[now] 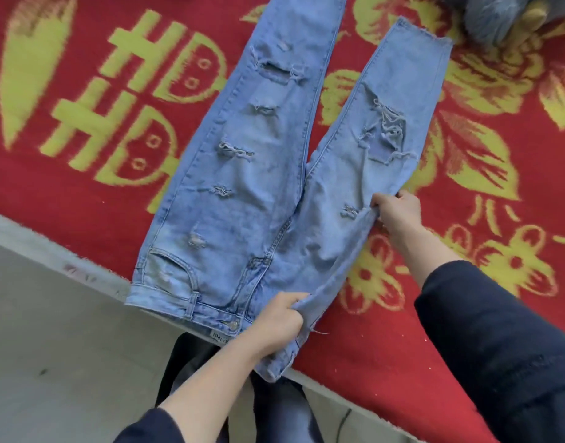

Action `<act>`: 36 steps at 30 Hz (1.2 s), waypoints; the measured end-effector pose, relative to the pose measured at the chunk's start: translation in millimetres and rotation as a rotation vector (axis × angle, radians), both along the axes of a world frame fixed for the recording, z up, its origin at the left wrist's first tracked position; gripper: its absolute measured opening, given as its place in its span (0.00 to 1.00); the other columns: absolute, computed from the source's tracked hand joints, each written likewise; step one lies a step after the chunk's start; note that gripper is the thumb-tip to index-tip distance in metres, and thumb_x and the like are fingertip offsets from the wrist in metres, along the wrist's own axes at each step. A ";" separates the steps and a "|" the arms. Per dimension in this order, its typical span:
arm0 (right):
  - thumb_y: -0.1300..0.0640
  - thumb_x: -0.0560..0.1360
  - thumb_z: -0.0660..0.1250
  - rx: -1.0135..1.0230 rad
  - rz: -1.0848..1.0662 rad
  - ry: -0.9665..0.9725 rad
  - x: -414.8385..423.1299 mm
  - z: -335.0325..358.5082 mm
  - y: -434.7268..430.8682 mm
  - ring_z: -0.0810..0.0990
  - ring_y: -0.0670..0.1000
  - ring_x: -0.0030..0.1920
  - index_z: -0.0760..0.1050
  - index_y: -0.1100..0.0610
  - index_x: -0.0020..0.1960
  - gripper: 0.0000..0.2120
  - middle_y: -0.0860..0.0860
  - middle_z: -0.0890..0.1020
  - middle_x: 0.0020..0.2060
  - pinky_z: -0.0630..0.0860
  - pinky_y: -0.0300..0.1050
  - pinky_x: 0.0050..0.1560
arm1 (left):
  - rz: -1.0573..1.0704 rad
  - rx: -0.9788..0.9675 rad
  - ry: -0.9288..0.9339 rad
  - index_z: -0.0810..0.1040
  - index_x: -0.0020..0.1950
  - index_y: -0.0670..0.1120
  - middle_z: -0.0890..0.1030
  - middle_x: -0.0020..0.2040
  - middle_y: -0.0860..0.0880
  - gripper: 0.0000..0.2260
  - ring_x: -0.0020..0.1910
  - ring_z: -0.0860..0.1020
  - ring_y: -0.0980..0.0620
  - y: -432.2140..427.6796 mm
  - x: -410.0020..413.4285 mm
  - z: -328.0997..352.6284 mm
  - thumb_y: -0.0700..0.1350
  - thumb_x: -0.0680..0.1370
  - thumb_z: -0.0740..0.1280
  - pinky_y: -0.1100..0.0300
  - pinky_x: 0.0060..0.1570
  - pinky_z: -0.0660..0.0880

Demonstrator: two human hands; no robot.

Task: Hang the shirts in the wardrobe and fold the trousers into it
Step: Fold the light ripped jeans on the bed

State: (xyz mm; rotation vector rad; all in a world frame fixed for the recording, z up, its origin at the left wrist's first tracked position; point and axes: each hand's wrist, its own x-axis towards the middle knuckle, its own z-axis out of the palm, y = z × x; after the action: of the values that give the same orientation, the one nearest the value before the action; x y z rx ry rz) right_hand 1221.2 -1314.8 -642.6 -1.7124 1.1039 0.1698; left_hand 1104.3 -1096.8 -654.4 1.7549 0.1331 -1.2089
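Jeans (243, 193): ripped pair lying flat on the red blanket (83, 193), waistband at its near edge.
Left hand (279, 321): pinching the waist's loose side at the blanket's near edge.
Right hand (399, 214): clasping the outer seam further up the blanket.
Why: both grips likely lift that half to fold it across the other leg.

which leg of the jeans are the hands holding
The leg on the view's right, with the frayed hem in view: the left hand and right hand both pinch its outer edge. The other leg lies flat, untouched.
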 end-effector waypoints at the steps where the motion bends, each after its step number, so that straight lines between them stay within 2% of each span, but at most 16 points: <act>1: 0.67 0.67 0.63 -0.019 0.028 -0.019 16.7 9.0 12.3 0.66 0.51 0.24 0.65 0.56 0.32 0.11 0.54 0.68 0.27 0.62 0.38 0.25 | 0.056 -0.018 0.045 0.79 0.48 0.42 0.70 0.26 0.51 0.19 0.25 0.67 0.52 20.4 16.6 10.1 0.30 0.66 0.54 0.62 0.25 0.62; 4: 0.66 0.67 0.62 -0.047 0.128 -0.096 68.8 27.5 58.5 0.67 0.52 0.22 0.63 0.57 0.31 0.10 0.55 0.68 0.25 0.61 0.36 0.22 | 0.215 -0.042 0.063 0.79 0.45 0.42 0.66 0.23 0.51 0.16 0.24 0.63 0.55 82.6 54.5 34.0 0.32 0.63 0.58 0.68 0.23 0.61; 7: 0.65 0.68 0.61 -0.015 0.230 -0.215 114.1 33.0 125.9 0.70 0.53 0.23 0.68 0.58 0.35 0.05 0.55 0.71 0.27 0.64 0.38 0.22 | 0.335 -0.017 0.075 0.76 0.51 0.34 0.67 0.23 0.50 0.24 0.22 0.63 0.55 148.9 83.9 38.3 0.35 0.56 0.58 0.67 0.23 0.63; 8: 0.65 0.70 0.60 0.049 0.268 -0.232 122.2 32.6 147.7 0.71 0.52 0.23 0.71 0.59 0.41 0.03 0.56 0.72 0.29 0.65 0.38 0.22 | 0.394 0.030 0.052 0.69 0.43 0.42 0.66 0.22 0.50 0.18 0.22 0.62 0.54 166.2 89.9 34.8 0.35 0.54 0.58 0.65 0.23 0.62; 9: 0.64 0.72 0.60 0.128 0.330 -0.225 130.2 30.4 171.8 0.72 0.50 0.24 0.73 0.60 0.52 0.10 0.56 0.74 0.32 0.66 0.37 0.23 | 0.448 0.073 0.057 0.59 0.51 0.31 0.65 0.22 0.51 0.27 0.22 0.62 0.53 185.9 96.8 27.5 0.35 0.53 0.57 0.64 0.24 0.60; 10: 0.62 0.74 0.60 0.187 0.418 -0.183 133.6 24.8 190.6 0.73 0.49 0.27 0.70 0.58 0.66 0.20 0.55 0.75 0.36 0.67 0.38 0.25 | 0.492 0.120 0.056 0.70 0.36 0.34 0.65 0.23 0.50 0.14 0.24 0.61 0.52 201.8 99.7 20.3 0.35 0.52 0.57 0.63 0.25 0.59; 11: 0.60 0.75 0.61 0.182 0.527 -0.120 135.2 15.1 206.7 0.74 0.49 0.31 0.62 0.55 0.74 0.27 0.54 0.76 0.40 0.69 0.39 0.29 | 0.506 0.173 0.066 0.71 0.30 0.40 0.65 0.24 0.50 0.09 0.25 0.61 0.51 215.3 104.6 11.7 0.35 0.52 0.57 0.62 0.27 0.57; 12: 0.57 0.76 0.62 0.115 0.643 -0.048 133.1 4.1 217.8 0.74 0.48 0.34 0.57 0.54 0.77 0.31 0.53 0.76 0.43 0.69 0.41 0.33 | 0.449 0.257 0.042 0.67 0.29 0.45 0.66 0.25 0.50 0.07 0.27 0.62 0.52 227.6 107.3 4.1 0.37 0.53 0.58 0.61 0.28 0.56; 15: 0.55 0.75 0.63 -0.023 0.849 0.154 120.5 -28.3 231.6 0.72 0.49 0.46 0.55 0.55 0.78 0.33 0.54 0.78 0.54 0.70 0.42 0.40 | 0.095 0.370 0.084 0.73 0.36 0.45 0.71 0.27 0.52 0.02 0.26 0.64 0.52 252.3 115.9 -17.9 0.42 0.65 0.64 0.61 0.27 0.60; 18: 0.58 0.76 0.62 -0.071 0.876 0.196 119.9 -38.5 229.9 0.77 0.54 0.49 0.62 0.57 0.75 0.28 0.56 0.81 0.55 0.72 0.43 0.43 | -0.047 0.347 0.162 0.68 0.37 0.47 0.65 0.29 0.51 0.10 0.28 0.60 0.51 254.9 139.1 -29.4 0.50 0.69 0.67 0.58 0.30 0.57; 21: 0.59 0.75 0.62 -0.145 0.725 0.157 137.1 -39.2 222.3 0.78 0.57 0.56 0.71 0.58 0.68 0.21 0.56 0.80 0.57 0.71 0.42 0.50 | -0.087 0.441 -0.070 0.65 0.35 0.47 0.67 0.31 0.51 0.15 0.30 0.64 0.51 245.1 173.1 -39.0 0.53 0.72 0.68 0.56 0.33 0.59; 23: 0.58 0.75 0.62 -0.167 0.672 0.148 151.5 -40.7 216.4 0.78 0.57 0.57 0.70 0.58 0.68 0.21 0.56 0.80 0.58 0.71 0.42 0.51 | -0.083 0.427 -0.180 0.71 0.37 0.46 0.72 0.33 0.50 0.13 0.33 0.69 0.51 233.3 195.0 -42.7 0.53 0.73 0.68 0.56 0.34 0.63; 26: 0.58 0.76 0.63 -0.284 0.641 0.134 184.0 -44.7 199.6 0.76 0.57 0.59 0.68 0.59 0.69 0.22 0.57 0.77 0.59 0.69 0.43 0.52 | -0.063 0.290 -0.251 0.75 0.40 0.44 0.74 0.32 0.51 0.12 0.31 0.69 0.53 206.6 238.9 -52.5 0.52 0.74 0.69 0.57 0.35 0.64; 30: 0.59 0.75 0.63 -0.495 0.566 0.038 231.0 -48.0 169.0 0.73 0.57 0.60 0.68 0.61 0.66 0.20 0.57 0.72 0.61 0.68 0.46 0.57 | -0.049 0.260 -0.411 0.77 0.41 0.50 0.78 0.34 0.54 0.07 0.35 0.75 0.54 167.5 302.1 -60.6 0.51 0.72 0.71 0.57 0.38 0.71; 34: 0.59 0.76 0.62 -0.638 0.522 -0.047 291.6 -50.0 139.2 0.68 0.57 0.66 0.67 0.61 0.68 0.21 0.58 0.69 0.64 0.66 0.47 0.61 | -0.206 0.245 -0.591 0.78 0.42 0.51 0.77 0.41 0.54 0.11 0.42 0.76 0.53 130.4 367.8 -67.6 0.57 0.71 0.71 0.55 0.44 0.73; 36: 0.58 0.77 0.60 -0.668 0.517 -0.041 323.4 -53.7 124.7 0.67 0.58 0.67 0.65 0.63 0.70 0.22 0.59 0.68 0.67 0.64 0.48 0.62 | -0.346 0.210 -0.593 0.76 0.37 0.52 0.74 0.37 0.54 0.14 0.37 0.73 0.54 113.7 398.1 -70.0 0.61 0.70 0.71 0.56 0.38 0.69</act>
State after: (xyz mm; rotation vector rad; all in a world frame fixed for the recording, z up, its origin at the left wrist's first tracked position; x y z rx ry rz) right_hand 1544.6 -1190.1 -696.3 -2.5731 0.6953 0.0876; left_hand 1502.4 -983.0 -724.4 2.3167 -0.4220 -0.8760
